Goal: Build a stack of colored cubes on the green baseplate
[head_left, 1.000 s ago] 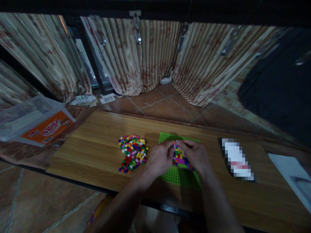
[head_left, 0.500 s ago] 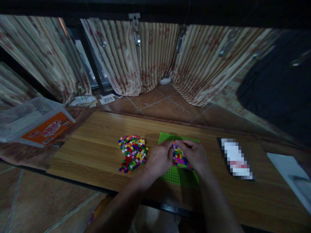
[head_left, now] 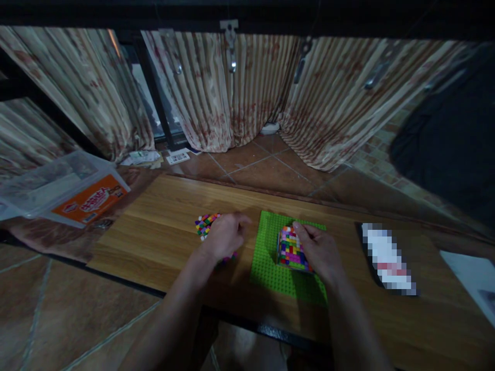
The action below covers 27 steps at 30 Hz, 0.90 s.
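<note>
A multicoloured block built of small toy bricks (head_left: 292,251) sits over a green studded baseplate (head_left: 266,268). My right hand (head_left: 319,250) grips the block along its right side, thumb near the top edge. To the left, my left hand (head_left: 226,236) hovers over a heap of loose coloured bricks (head_left: 205,224) and hides much of it. Its index finger points right, apart from the thumb, and I see nothing held there.
Wooden table (head_left: 154,221) beneath everything. A clear plastic box with an orange label (head_left: 93,201) stands at the left. A dark-edged, pixelated object (head_left: 389,260) lies right of the baseplate, with white paper (head_left: 467,275) beyond. Striped curtains (head_left: 255,93) hang behind.
My left hand has let go of the brick block and moved left over the loose bricks. My right hand still holds the block. The view has shifted slightly.
</note>
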{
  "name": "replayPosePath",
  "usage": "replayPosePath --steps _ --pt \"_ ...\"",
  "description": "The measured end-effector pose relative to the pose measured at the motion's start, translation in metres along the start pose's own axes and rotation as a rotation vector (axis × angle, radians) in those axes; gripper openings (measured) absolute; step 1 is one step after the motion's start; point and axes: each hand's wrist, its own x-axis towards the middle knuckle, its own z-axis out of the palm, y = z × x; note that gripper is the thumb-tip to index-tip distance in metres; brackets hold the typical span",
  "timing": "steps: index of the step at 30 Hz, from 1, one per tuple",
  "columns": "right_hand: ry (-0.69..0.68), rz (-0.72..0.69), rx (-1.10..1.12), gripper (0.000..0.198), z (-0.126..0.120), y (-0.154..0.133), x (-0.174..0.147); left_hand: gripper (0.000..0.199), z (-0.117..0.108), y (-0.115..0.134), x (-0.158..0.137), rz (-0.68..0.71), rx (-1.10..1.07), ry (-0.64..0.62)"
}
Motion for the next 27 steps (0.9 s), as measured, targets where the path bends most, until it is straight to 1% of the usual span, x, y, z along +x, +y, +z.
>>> replayPosePath --steps 4,7,12,17,20,23,25,27 --pt "0.004 -0.022 -0.033 0.053 0.0 0.0 0.0 0.025 -0.002 -0.004 -0.002 0.055 0.107 -0.066" --pt "0.011 -0.023 -0.036 0.052 0.0 0.0 0.001 0.021 -0.002 -0.005 -0.003 0.094 0.177 -0.092" --pt "0.029 -0.048 -0.066 0.052 0.0 0.0 0.001 0.02 0.0 -0.006 -0.003 0.064 0.252 -0.104" --pt "0.004 -0.027 -0.04 0.053 0.001 0.002 0.002 0.019 0.0 -0.004 -0.002 0.034 0.239 -0.142" --pt "0.002 -0.028 -0.023 0.052 0.0 0.002 0.001 0.018 0.0 -0.001 -0.001 0.016 0.143 -0.116" --pt "0.013 -0.033 0.02 0.051 0.0 0.004 0.001 0.018 0.003 0.004 0.001 0.033 -0.078 -0.08" --pt "0.071 -0.063 0.041 0.047 0.001 0.004 0.0 0.017 0.006 0.008 0.002 0.057 -0.249 -0.059" --pt "0.165 -0.139 0.059 0.04 0.001 0.004 -0.001 0.015 0.011 0.012 0.003 0.06 -0.396 -0.049"
